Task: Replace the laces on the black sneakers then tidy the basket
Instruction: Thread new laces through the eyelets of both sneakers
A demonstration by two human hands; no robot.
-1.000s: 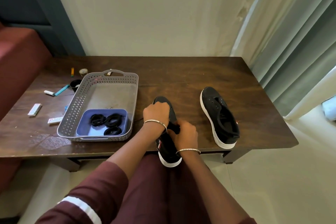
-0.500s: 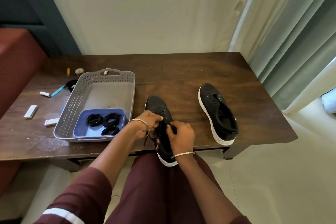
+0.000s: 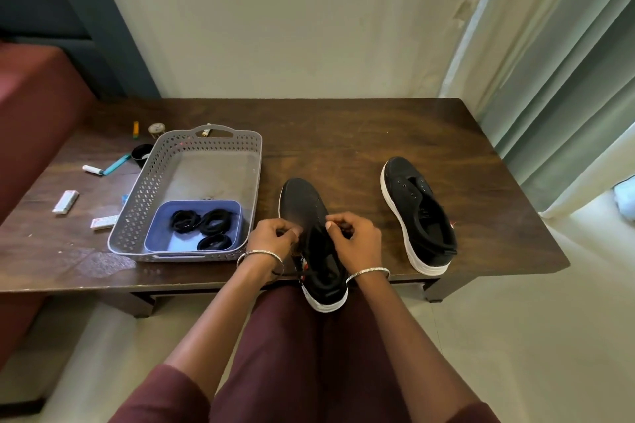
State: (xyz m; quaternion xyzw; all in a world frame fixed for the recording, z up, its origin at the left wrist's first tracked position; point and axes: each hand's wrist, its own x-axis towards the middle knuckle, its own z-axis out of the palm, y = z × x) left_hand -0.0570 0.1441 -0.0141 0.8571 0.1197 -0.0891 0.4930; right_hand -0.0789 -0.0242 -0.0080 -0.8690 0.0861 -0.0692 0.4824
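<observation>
You have one black sneaker (image 3: 311,216) with a white sole lying toe-away just right of the grey basket (image 3: 137,209), its heel hanging past the edge nearest you, a thin black lace (image 3: 292,272) trailing at its left side. The second black sneaker (image 3: 417,213), unlaced with bare eyelets, lies farther right of the basket, toe away from you. Inside the basket, at its near end, a blue tray (image 3: 156,233) holds three coiled black laces (image 3: 206,225).

Basket (image 3: 144,216) left of sneakers (image 3: 302,206) (image 3: 417,213) on table (image 3: 343,134), laces (image 3: 202,223) w/in
</observation>
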